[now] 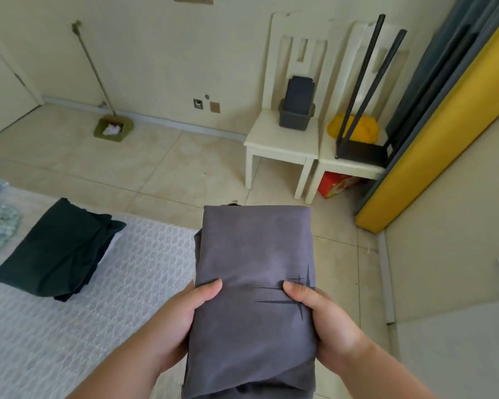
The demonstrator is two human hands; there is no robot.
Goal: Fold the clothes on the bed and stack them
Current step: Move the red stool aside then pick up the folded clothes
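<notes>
Beside the bed's right edge: a folded grey garment (pixel 254 286) is being held up over the floor, off the bed (pixel 69 326).
Landmark: a dark folded stack (pixel 59 249) is lying on the bed's quilted cover; every place below is being given relative to it.
Garment position: the grey garment is hovering to the right of the dark stack, well apart from it and not touching the bed.
Risk, slipping layers: loose folds are showing at the garment's near end, so the bundle may be opening during the carry if the side pressure is eased.
Risk, poor landing: the stack is sitting close to the bed's far edge, so a garment set down off-centre may be sliding toward the floor or pushing the pile askew.
Left hand (pixel 185 315): it is gripping the garment's edge nearer the stack, thumb lying on top and fingers tucked underneath, out of sight.
Right hand (pixel 320 318): it is clamping the edge farther from the stack, thumb pressing beside the dark line print.
Forearms: both are reaching forward, roughly level, wrists turned inward.
Judged step: the garment is being carried for stacking.
</notes>
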